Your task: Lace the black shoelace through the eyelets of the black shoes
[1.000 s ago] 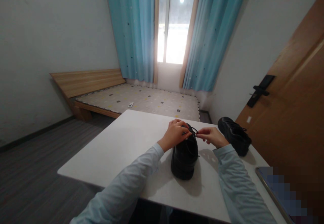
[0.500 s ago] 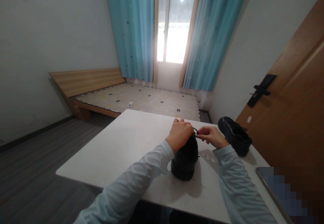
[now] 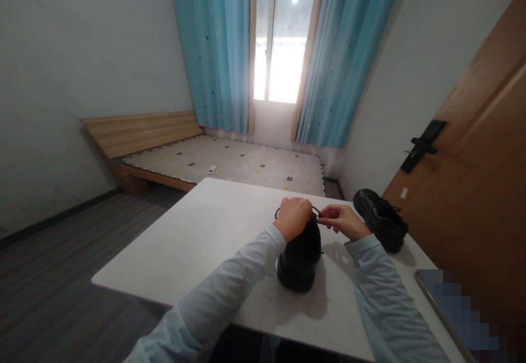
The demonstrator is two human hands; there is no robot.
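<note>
One black shoe (image 3: 299, 259) stood upright on the white tabletop (image 3: 176, 253), in the right half of it, between the person's forearms. Its long axis ran almost straight away from the person: the heel was the nearest part, and the front pointed toward the window (image 3: 283, 73), although the left hand (image 3: 292, 218) covered most of this front.

The left hand was the nearer one, lying directly over the shoe and crossing its axis from the left. Its fingertips were turned away from view, so one cannot tell how narrow its grip was, or what exactly it held. A thin dark loop appeared at the left side of this hand, apparently a part of the lacing.

The right hand (image 3: 344, 222) was just beside the shoe, to the right, and did not lie over it. Its grip was narrow, with thumb and finger pinched on the black lace (image 3: 316, 210), which curved across the short gap toward the left hand. Thus the lace went sideways, across the length of the shoe. A second shoe (image 3: 380, 223) rested farther right, beyond the right hand, near the tabletop's edge.
</note>
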